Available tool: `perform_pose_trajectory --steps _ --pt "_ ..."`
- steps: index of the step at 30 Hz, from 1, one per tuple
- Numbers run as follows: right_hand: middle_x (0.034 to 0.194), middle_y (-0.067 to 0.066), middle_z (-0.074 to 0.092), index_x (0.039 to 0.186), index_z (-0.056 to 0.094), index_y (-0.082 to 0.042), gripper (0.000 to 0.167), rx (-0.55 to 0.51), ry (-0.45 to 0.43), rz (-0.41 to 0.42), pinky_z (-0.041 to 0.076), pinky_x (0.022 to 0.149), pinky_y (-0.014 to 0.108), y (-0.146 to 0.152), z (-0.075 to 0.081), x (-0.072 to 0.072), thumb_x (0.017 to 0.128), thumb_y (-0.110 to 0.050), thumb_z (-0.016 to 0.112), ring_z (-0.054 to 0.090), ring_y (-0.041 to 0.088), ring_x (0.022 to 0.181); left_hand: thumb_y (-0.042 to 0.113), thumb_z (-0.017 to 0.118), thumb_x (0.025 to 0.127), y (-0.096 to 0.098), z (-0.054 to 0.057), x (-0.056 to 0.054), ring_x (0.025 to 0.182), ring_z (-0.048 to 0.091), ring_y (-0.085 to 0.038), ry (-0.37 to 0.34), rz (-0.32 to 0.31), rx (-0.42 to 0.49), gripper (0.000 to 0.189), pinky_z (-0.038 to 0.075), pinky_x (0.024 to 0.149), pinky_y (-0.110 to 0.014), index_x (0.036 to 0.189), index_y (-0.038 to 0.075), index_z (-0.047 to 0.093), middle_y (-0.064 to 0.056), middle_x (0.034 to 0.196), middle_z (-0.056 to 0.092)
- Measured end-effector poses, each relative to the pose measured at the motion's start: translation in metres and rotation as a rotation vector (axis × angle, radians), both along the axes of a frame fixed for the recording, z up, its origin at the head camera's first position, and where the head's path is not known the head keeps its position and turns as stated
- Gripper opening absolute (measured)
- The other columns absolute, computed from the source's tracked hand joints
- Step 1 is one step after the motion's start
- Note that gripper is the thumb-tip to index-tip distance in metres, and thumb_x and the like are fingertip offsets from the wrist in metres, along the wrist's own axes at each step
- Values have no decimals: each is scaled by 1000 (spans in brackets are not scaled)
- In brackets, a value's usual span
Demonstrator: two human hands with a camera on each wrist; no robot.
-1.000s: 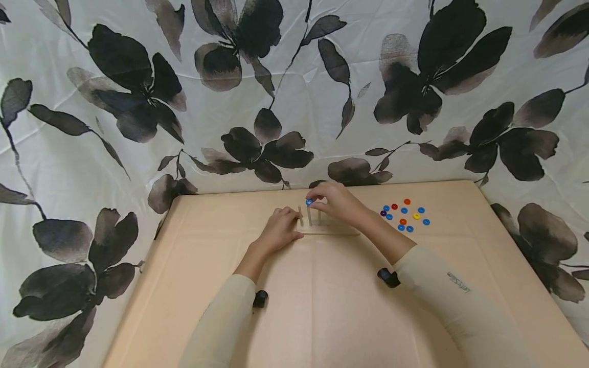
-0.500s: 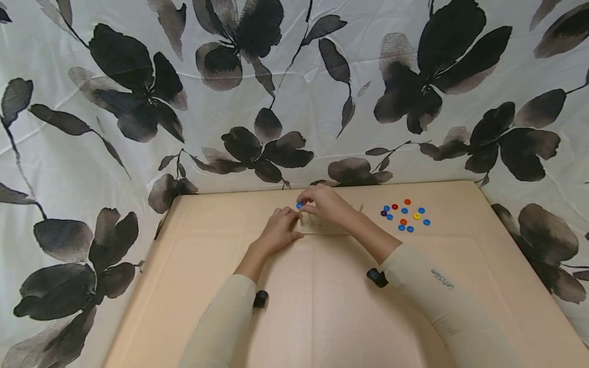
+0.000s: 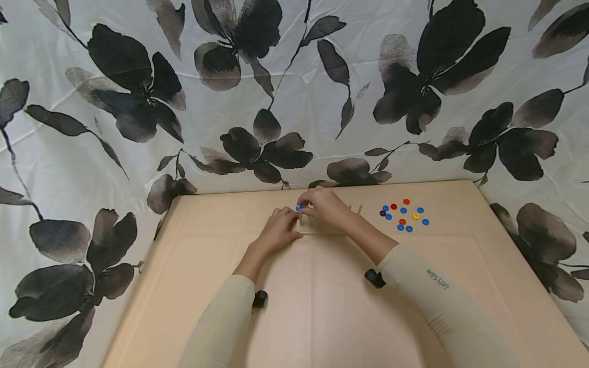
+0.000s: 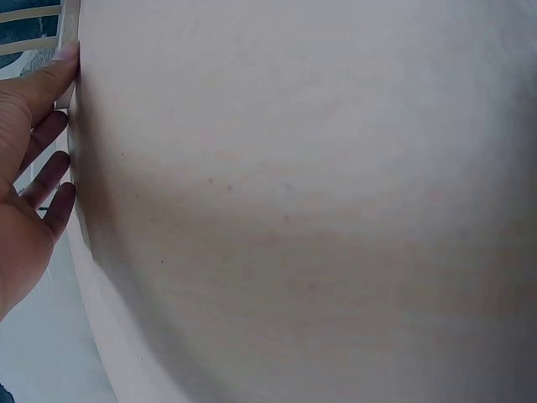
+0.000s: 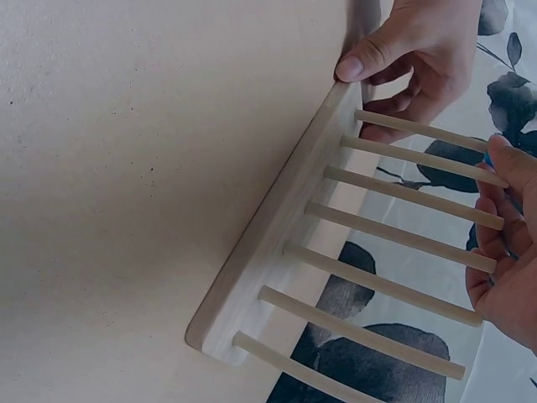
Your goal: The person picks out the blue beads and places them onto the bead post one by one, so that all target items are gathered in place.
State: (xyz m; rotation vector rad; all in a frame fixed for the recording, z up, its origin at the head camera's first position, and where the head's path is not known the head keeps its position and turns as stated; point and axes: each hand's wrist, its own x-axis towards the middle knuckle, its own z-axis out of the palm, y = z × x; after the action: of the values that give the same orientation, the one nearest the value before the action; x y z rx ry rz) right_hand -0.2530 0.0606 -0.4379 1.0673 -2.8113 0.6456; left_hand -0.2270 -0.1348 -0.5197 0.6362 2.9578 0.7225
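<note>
A pale wooden rack (image 5: pixel 281 214) with several upright pegs in a row stands on the table near its back edge. My left hand (image 3: pixel 279 229) holds the left end of its base, thumb (image 4: pixel 54 75) on the front face and fingers behind. Between thumb and fingertips my right hand (image 3: pixel 324 206) pinches a small blue ring (image 3: pixel 299 208) at the top of the leftmost peg. In the right wrist view only a sliver of that ring shows beside the thumb. From the head view, the right hand hides most of the pegs, and the ones in sight carry no rings.
Small loose rings lie scattered to the right of the rack: several blue, an orange ring (image 3: pixel 406 202), a red ring (image 3: pixel 393 206), a yellow ring (image 3: pixel 416 216) and a dark purple one. Behind the table (image 3: pixel 276 327) hangs a white cloth (image 3: pixel 331 102) with dark flowers.
My right hand has moved left with the blue ring, from above the second peg to the leftmost one, then slightly down. The left hand stays on the rack's end.
</note>
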Motion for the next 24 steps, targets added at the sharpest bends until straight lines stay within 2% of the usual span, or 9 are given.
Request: perform_pose_trajectory --steps 9,16,24 --pt "96 -3 78 105 80 -14 16 10 -5 -28 52 85 38 0 -1 2 92 -23 80 66 20 94 33 85 86 -3 -4 -1 116 53 -31 1 -16 21 53 45 103 -46 129 7 68 -7 126 64" --pt "97 -2 78 105 80 -14 16 24 15 -29 52 84 38 0 -1 2 92 -23 80 67 21 94 33 84 87 -5 -2 -4 119 53 -31 -25 -34 28 54 43 107 -44 132 7 67 -8 127 64" --pt "99 -2 79 106 81 -14 17 18 47 -23 52 85 38 2 -5 1 93 -25 78 68 20 94 30 86 85 -4 -4 -7 116 54 -31 -11 -30 42 52 44 104 -44 128 6 69 -8 125 65"
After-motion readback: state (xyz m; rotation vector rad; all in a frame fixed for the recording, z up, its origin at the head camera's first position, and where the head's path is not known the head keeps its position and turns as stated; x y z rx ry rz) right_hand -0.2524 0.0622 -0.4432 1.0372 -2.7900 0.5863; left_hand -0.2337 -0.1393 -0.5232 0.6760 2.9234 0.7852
